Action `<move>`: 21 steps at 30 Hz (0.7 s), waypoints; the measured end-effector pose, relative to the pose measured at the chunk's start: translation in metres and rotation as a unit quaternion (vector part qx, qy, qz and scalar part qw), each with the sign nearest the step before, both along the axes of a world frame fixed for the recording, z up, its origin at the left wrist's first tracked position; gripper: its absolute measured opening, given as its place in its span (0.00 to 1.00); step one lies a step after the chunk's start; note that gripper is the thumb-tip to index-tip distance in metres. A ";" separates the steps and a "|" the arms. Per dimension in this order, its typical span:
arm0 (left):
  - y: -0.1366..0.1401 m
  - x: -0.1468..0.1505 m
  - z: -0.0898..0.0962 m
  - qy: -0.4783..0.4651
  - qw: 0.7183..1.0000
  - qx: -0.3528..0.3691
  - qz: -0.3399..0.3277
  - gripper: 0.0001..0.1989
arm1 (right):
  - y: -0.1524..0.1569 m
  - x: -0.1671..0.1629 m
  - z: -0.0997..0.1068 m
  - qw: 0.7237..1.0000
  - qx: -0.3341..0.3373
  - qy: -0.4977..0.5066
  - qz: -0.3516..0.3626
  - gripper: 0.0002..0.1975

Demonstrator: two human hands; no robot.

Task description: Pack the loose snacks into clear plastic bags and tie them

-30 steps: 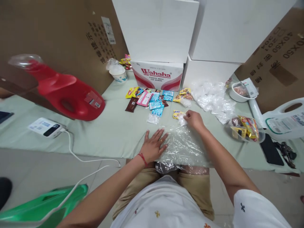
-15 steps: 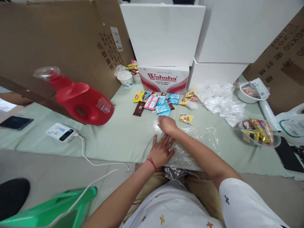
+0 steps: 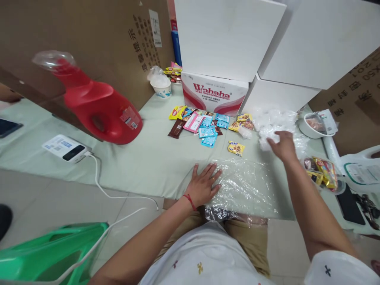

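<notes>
My left hand lies flat with its fingers spread, pressing on the left edge of a clear plastic bag at the table's front. A red string is around that wrist. My right hand is over a pile of crumpled clear plastic packets, thumb apart from the bent fingers, with no object visible between them. Between and beyond the hands lies a yellow cookie packet. Farther back are blue sachets, a pink packet, a dark brown packet and a yellow snack packet.
A red jug stands at left, near a white power bank with a cable. White boxes and a Wahaba carton stand behind. At right are a white bowl, a tub of snacks and a black phone.
My right hand has swung from beside my left hand to the plastic pile at right. The small crumpled clear plastic by my left fingertips is gone. My left hand stays on the bag.
</notes>
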State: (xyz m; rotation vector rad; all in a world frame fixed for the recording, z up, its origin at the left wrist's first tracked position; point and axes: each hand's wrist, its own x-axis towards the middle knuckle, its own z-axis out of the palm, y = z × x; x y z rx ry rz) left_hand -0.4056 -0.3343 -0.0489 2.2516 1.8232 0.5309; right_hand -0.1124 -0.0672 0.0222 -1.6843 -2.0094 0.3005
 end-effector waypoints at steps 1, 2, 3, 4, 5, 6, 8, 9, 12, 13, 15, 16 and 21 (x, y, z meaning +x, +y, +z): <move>0.000 0.000 0.000 0.000 1.000 0.000 0.000 0.27 | -0.011 -0.016 -0.008 0.998 -0.020 -0.008 0.055 0.27; 0.000 0.000 0.000 0.001 1.000 0.000 -0.001 0.27 | -0.023 -0.033 -0.016 0.991 -0.047 -0.023 0.123 0.30; 0.000 0.000 0.000 0.001 1.000 0.001 -0.001 0.27 | -0.035 -0.049 -0.024 0.981 -0.072 -0.043 0.175 0.34; 0.000 -0.001 0.000 0.002 1.000 0.002 -0.001 0.27 | -0.044 -0.065 -0.030 0.972 -0.092 -0.066 0.205 0.35; -0.001 -0.001 0.000 0.003 1.000 0.004 -0.002 0.27 | -0.051 -0.078 -0.033 0.968 -0.106 -0.090 0.211 0.34; -0.001 -0.001 0.000 0.005 1.000 0.005 -0.002 0.27 | -0.054 -0.089 -0.035 0.966 -0.115 -0.111 0.201 0.31; -0.001 -0.001 0.000 0.011 1.000 0.008 -0.003 0.27 | -0.048 -0.106 -0.030 0.969 -0.123 -0.127 0.171 0.25; -0.001 -0.001 0.000 0.015 1.000 0.009 -0.003 0.27 | -0.040 -0.112 -0.025 0.971 -0.129 -0.112 0.165 0.24; -0.001 -0.002 0.000 0.029 1.000 0.010 -0.001 0.27 | -0.007 -0.127 -0.011 0.967 -0.195 0.002 0.164 0.22; -0.001 -0.002 0.001 0.032 0.999 0.011 0.001 0.27 | 0.004 -0.129 -0.008 0.959 -0.233 0.041 0.155 0.21; -0.001 -0.002 0.001 0.031 0.999 0.010 0.003 0.27 | 0.022 -0.125 -0.004 0.942 -0.302 0.098 0.112 0.18; -0.001 -0.002 0.001 0.027 1.000 0.009 0.003 0.27 | 0.030 -0.118 -0.003 0.935 -0.321 0.128 0.083 0.17; -0.001 -0.003 0.000 0.013 1.000 0.010 0.002 0.26 | 0.058 -0.048 0.008 0.927 -0.271 0.255 -0.040 0.13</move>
